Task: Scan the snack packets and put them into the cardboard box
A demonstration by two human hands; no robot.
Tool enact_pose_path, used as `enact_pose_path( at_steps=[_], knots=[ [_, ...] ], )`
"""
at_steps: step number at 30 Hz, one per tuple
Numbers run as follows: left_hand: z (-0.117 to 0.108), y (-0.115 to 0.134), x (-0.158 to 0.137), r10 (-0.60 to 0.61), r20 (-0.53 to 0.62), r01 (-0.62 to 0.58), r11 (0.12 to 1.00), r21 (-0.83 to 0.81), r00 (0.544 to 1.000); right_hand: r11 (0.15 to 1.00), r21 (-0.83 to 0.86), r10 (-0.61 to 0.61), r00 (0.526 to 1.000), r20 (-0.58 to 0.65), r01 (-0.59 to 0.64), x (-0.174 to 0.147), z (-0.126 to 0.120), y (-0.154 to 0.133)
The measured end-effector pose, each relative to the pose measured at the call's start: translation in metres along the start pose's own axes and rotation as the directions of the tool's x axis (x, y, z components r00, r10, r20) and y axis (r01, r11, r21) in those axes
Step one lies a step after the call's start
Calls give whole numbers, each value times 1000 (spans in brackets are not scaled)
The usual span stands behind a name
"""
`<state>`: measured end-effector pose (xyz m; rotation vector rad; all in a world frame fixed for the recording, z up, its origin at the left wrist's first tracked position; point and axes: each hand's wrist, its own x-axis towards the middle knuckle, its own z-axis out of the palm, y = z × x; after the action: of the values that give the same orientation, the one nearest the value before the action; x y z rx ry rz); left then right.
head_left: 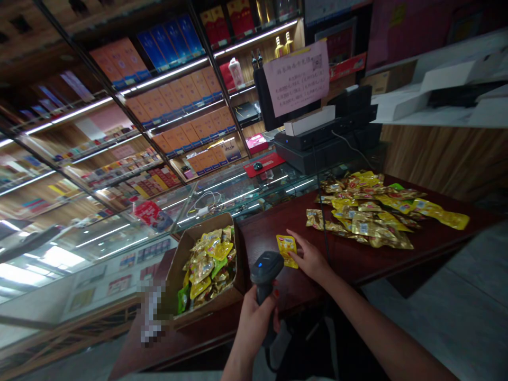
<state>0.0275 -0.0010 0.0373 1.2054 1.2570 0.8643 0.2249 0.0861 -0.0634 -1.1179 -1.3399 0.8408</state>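
Note:
My left hand (257, 312) is wrapped round the handle of a black barcode scanner (266, 266), whose head shows a small blue light. The scanner's head is close to a small yellow snack packet (286, 251) above the dark red table. My right hand (311, 256) pinches that packet by its right side between thumb and fingers. Left of the scanner, a cardboard box (237, 264) holds many yellow, gold and green packets (210, 264). To the right, a heap of similar gold and yellow packets (361, 211) lies on the table.
The dark red table (257, 233) adjoins a glass display counter (234, 193). A cash register unit (329, 140) and a monitor with a pink paper sign (297, 79) stand behind. A mouse (257, 166) rests on a red mat. A thin dark cable (324, 222) hangs near my right hand.

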Motion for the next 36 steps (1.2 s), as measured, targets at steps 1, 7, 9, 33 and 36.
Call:
enact_pose_path(
  at_steps=[1,7,9,33,36],
  knots=[
    [0,1,-1,3,2,-3,1000,0,1000,1000,2,7,1000,0,-7,0,0,0],
    [1,3,-3,10,19,-10,1000,1,1000,999,-17,38,999,14,-38,0,0,-2],
    [0,2,-3,14,24,-14,1000,-1,1000,999,-45,19,1000,-4,-19,1,0,-2],
    [-16,-57,29,-108,-80,94,981,-167,991,942,280,161,982,100,-184,74,56,-57],
    [-15,-59,30,-114,-83,100,982,-157,990,939,284,130,964,232,-194,114,120,-84]
  ],
)
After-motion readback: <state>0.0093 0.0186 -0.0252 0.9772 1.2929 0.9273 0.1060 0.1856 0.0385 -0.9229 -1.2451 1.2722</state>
